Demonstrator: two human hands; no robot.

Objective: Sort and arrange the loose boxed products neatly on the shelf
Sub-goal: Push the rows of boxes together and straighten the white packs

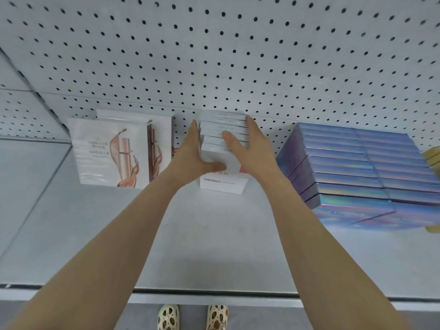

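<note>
Fingers (194, 129) of the left hand (190, 156) lie straight and flat against the left side of a row of white boxes (221, 136), with the thumb stretched out rightward across the front face of the nearest box. Fingers (252, 125) of the right hand (250, 148) are also straight and spread, laid over the tops and right side of the same row, the thumb resting on the box tops; neither hand curls round anything, and the row sits pressed between the two palms. These white boxes stand on edge, one behind another, running from the near one with red print on its front back to the pegboard wall (214, 55). They rest on the grey shelf (214, 234), toward its far side and about midway along.

Left of the row, just beside the left hand, stand larger white boxes with a rose-gold picture (109, 151), facing forward, one partly behind another. Right of the row, apart from it, lies a block of iridescent blue boxes (357, 167) packed in two columns, and at the far right edge a bit of yellow packaging (432, 156) shows. Both bare forearms reach in from the near edge of the shelf. Below that edge, two cream perforated shoes (192, 316) stand on the floor.
</note>
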